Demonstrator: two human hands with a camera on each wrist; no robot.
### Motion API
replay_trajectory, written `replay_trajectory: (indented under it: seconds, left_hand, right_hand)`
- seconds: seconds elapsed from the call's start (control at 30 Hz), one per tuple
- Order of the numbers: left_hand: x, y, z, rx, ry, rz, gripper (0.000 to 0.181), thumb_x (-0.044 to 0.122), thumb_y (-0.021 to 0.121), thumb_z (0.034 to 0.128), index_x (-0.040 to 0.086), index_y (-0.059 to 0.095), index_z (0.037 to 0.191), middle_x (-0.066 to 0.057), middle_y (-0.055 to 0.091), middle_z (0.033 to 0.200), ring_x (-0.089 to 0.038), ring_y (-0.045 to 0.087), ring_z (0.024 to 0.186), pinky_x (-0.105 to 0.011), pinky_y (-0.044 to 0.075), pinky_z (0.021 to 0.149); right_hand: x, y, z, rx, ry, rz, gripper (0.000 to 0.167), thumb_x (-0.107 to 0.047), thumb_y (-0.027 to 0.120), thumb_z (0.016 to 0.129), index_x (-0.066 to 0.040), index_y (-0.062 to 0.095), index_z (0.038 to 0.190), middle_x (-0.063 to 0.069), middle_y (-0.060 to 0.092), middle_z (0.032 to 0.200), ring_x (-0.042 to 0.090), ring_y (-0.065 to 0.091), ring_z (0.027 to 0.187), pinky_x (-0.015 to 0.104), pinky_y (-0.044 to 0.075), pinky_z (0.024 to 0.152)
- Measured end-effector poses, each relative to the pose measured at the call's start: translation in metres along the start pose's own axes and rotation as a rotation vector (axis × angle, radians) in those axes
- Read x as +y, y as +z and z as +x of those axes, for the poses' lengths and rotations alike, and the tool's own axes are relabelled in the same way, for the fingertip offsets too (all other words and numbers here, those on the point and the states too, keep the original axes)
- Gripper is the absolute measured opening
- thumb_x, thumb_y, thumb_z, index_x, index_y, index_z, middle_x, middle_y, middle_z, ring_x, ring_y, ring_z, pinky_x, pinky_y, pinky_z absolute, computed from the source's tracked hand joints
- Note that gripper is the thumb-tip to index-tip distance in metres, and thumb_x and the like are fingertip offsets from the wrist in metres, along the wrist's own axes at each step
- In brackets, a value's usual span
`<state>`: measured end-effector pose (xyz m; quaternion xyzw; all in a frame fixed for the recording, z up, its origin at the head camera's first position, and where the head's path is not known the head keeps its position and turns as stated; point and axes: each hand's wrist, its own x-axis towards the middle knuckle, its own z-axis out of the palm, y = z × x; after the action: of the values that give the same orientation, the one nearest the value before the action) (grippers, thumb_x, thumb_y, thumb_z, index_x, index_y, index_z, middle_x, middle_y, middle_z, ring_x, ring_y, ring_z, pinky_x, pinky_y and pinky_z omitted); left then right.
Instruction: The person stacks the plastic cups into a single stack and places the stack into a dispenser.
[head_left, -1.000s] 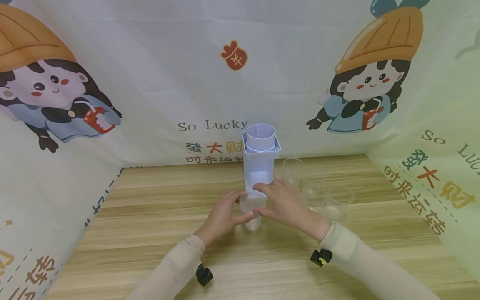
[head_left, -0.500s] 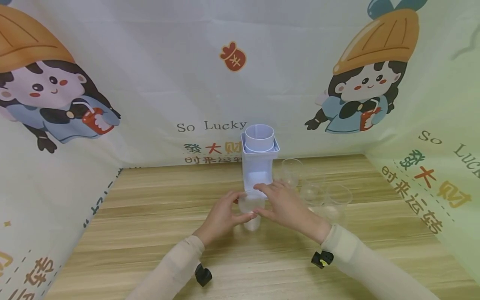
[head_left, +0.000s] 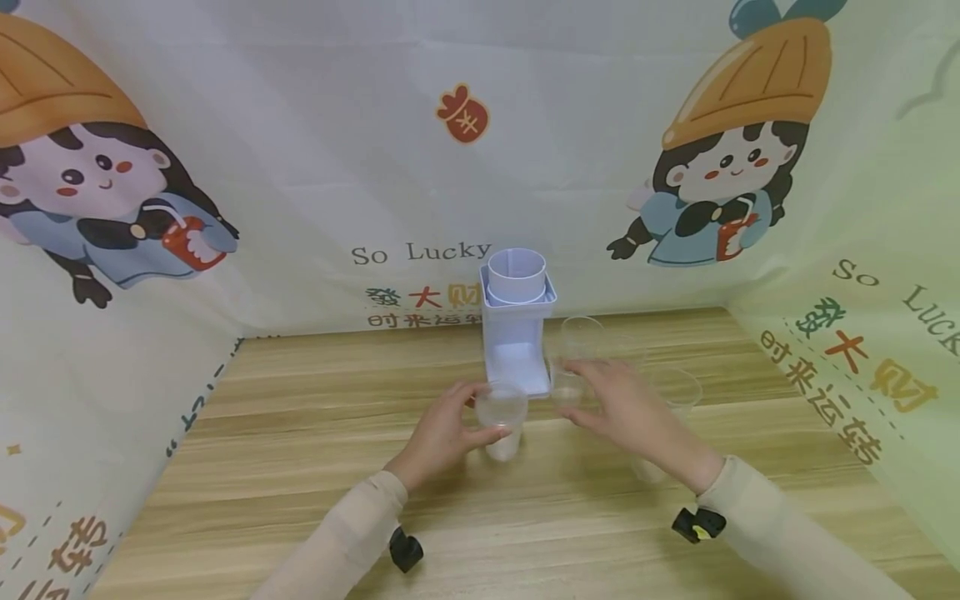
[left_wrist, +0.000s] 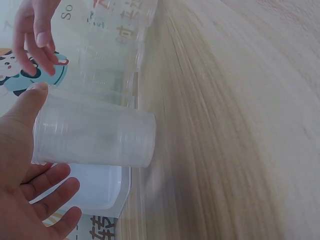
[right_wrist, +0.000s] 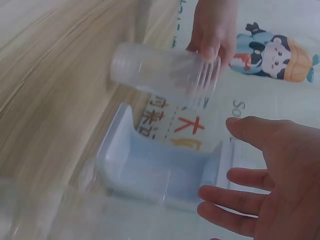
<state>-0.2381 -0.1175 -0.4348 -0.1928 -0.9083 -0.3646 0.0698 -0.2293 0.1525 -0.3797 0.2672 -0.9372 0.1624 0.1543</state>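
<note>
My left hand (head_left: 441, 429) grips a clear plastic cup (head_left: 501, 417) near its rim, thumb on the near side and fingers on the far side. The cup stands upright on the table; close-set rim lines in the right wrist view suggest nested cups (right_wrist: 160, 72). My right hand (head_left: 637, 417) is apart from it, to the right, thumb and fingers spread with nothing held between them. Beside and behind that hand stand several clear cups (head_left: 678, 387), partly hidden by it. In the right wrist view the right fingers (right_wrist: 235, 200) are relaxed.
A white plastic holder (head_left: 495, 333) with a round tube (head_left: 517, 279) in its top stands behind the left hand's cup, near the back edge. Wood-grain tabletop (head_left: 300, 433) spreads around. A printed cloth (head_left: 300, 167) rises along the back and sides.
My right hand has left the cup that both hands were touching and moved right, toward the other clear cups. The left hand has stayed on its cup.
</note>
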Motion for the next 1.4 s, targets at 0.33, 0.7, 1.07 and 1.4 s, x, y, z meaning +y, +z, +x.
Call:
replay_trajectory:
  seconds: [0.33,0.7,1.07,1.4]
  left_hand:
    - [0.0,0.001,0.0,-0.005,-0.026,0.007,0.063,0.042,0.082,0.078,0.011,0.06,0.128,-0.004,0.063,0.121,-0.022,0.062,0.107,-0.037,0.053,0.09]
    - [0.0,-0.001,0.001,-0.001,-0.003,0.009,0.062,0.042,0.083,0.0779,0.01,0.061,0.126,-0.004,0.064,0.12,-0.021,0.062,0.107,-0.038,0.054,0.089]
    - [0.002,0.0,0.002,-0.005,-0.014,0.0,0.06,0.04,0.084,0.0769,0.011,0.062,0.124,-0.002,0.064,0.115,-0.02,0.061,0.106,-0.038,0.052,0.092]
    - [0.001,0.001,0.001,-0.002,0.02,0.027,0.062,0.042,0.082,0.0783,0.008,0.061,0.126,-0.005,0.064,0.118,-0.023,0.061,0.109,-0.04,0.052,0.095]
  right_hand:
    - [0.029,-0.03,-0.028,-0.003,0.117,-0.06,0.059,-0.039,0.073,0.087,-0.004,0.058,0.133,0.019,0.065,0.13,0.043,0.059,0.12,0.059,0.046,0.102]
    - [0.039,-0.043,-0.045,-0.055,0.134,-0.104,0.068,-0.053,0.075,0.081,-0.003,0.062,0.125,0.018,0.068,0.114,0.036,0.063,0.104,0.058,0.049,0.093]
    - [0.047,-0.049,-0.056,-0.127,0.151,-0.149,0.069,-0.058,0.077,0.075,-0.006,0.065,0.118,0.012,0.071,0.104,0.032,0.065,0.095,0.058,0.05,0.086]
    - [0.053,-0.047,-0.064,-0.173,0.195,-0.152,0.074,-0.056,0.08,0.072,-0.006,0.063,0.124,0.018,0.069,0.113,0.044,0.063,0.107,0.069,0.044,0.093]
